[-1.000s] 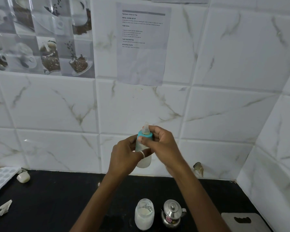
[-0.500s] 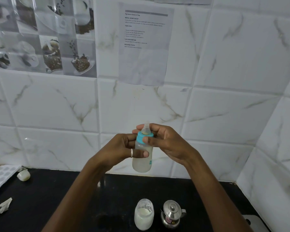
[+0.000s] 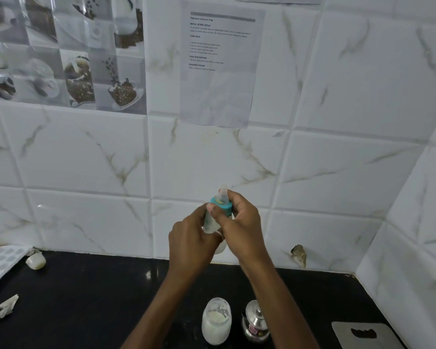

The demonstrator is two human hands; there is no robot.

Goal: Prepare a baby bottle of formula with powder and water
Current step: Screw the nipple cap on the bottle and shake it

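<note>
A small clear baby bottle (image 3: 210, 222) with a teal collar (image 3: 225, 207) and a clear teat is held upright in front of the tiled wall, above the black counter. My left hand (image 3: 190, 244) wraps around the bottle's body and hides most of it. My right hand (image 3: 239, 221) grips the teal collar from the right, thumb across its front. Below, on the counter, stands an open glass jar of white powder (image 3: 216, 322), and beside it a small steel pot with a lid (image 3: 255, 323).
The black counter (image 3: 86, 298) carries a white dimpled tray (image 3: 0, 261) at the far left, a small white object (image 3: 36, 260) and a torn paper scrap (image 3: 6, 306). A white board with a handle slot (image 3: 363, 335) lies at the right front. Tiled walls meet at the right.
The bottle and both hands dipped back down after rising. My left hand has closed further around the body, and my right hand's grip on the collar has shifted.
</note>
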